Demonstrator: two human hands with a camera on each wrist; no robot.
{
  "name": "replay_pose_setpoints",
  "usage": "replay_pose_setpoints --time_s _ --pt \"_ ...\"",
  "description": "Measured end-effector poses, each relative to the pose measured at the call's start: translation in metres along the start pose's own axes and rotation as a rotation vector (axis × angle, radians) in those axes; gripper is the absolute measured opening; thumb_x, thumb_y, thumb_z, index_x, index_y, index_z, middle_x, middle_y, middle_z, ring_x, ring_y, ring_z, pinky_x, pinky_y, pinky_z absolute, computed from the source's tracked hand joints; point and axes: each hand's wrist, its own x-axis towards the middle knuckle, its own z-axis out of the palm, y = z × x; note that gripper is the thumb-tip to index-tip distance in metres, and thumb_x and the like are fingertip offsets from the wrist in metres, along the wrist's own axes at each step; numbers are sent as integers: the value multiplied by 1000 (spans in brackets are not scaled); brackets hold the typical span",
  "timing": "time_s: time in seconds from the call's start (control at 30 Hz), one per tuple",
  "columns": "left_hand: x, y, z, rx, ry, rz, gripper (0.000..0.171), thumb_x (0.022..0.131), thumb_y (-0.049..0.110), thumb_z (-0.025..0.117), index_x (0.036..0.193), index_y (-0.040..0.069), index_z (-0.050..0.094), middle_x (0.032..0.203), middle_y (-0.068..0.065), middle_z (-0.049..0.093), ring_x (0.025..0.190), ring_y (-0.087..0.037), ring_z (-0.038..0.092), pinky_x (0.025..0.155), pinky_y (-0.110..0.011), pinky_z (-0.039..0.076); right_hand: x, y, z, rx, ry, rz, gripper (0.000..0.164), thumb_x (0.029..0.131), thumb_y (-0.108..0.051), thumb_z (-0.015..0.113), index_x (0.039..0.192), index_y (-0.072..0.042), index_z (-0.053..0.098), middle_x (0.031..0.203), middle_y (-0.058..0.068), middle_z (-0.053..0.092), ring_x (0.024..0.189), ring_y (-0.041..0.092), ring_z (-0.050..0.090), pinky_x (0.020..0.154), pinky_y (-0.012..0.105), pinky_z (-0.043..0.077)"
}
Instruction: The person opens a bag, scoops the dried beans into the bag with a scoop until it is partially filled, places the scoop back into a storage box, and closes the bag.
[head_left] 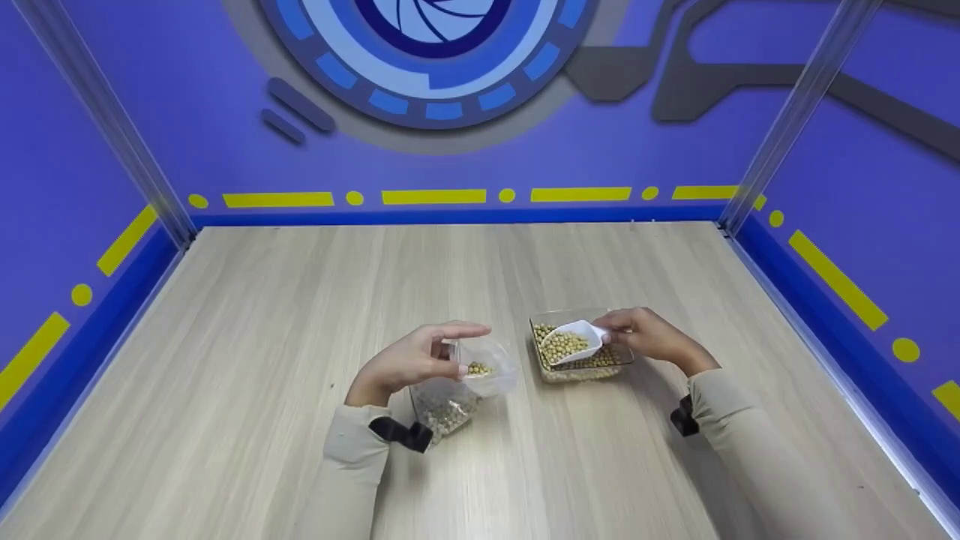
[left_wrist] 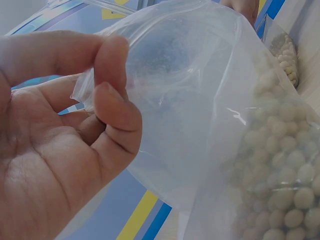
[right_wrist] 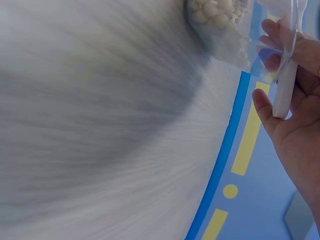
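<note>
Between thumb and fingers, my left hand (head_left: pixel 412 356) pinches the rim of a clear plastic bag (head_left: pixel 446 409). The bag's mouth gapes toward the right, and pale round beans (left_wrist: pixel 285 175) fill its lower part. My right hand (head_left: pixel 649 334) grips the handle of a white scoop (head_left: pixel 596 334), which is heaped with yellowish beans (head_left: pixel 562 346). The scoop is over a clear rectangular container (head_left: pixel 581 375) that also holds beans. In the right wrist view the scoop's handle (right_wrist: pixel 285 92) lies across the fingers of that hand, beside the container's clear wall.
Both the bag and the container are on a light wood-grain table (head_left: pixel 262 337). Blue-purple panels (head_left: pixel 480 165) with yellow marks stand along its back and sides. The container is a short distance right of the bag's mouth.
</note>
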Motion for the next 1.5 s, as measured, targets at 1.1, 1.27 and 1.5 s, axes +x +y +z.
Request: replay_pose_setpoints --time_s 1.1,1.27,1.5 --pt "-2 1 0 4 6 10 61 83 -6 61 142 -2 43 148 -22 39 72 -2 55 64 -18 48 -4 7 2 182 2 32 29 94 -8 58 121 -2 66 125 21 62 117 38 56 84 23 52" --pt "-1 0 0 4 0 16 61 83 -8 60 142 -4 42 147 -24 38 71 -2 54 65 -17 48 -4 9 2 197 34 49 33 94 -10 58 125 1 63 129 23 59 123 41 51 88 18 48" --pt "0 0 0 13 4 5 61 83 -8 60 142 -3 43 147 -23 40 69 -1 52 63 -17 46 -4 6 0 196 77 61 33 93 -11 61 124 -2 64 125 20 63 116 27 58 87 15 46"
